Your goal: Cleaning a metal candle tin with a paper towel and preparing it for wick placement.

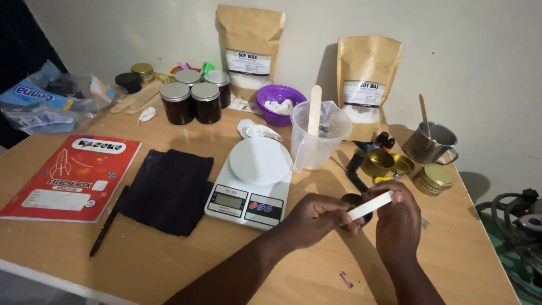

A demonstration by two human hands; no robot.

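both hands, left hand point(316, 219) and right hand point(398, 217), pinch a white stick point(370, 206) over the bench point(169, 260), beside the kitchen scale point(251, 183).

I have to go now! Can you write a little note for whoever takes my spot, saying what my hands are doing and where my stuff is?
Left hand: pinches one end of the flat white stick.
Right hand: holds the stick's other end, over a small dark round container on the wooden table.
Nearby: white kitchen scale, its platform bare; clear plastic jug with a wooden stirrer in it; open gold tins; purple bowl holding white flakes.
Done: things laid out.
Left: nothing on the scale yet.
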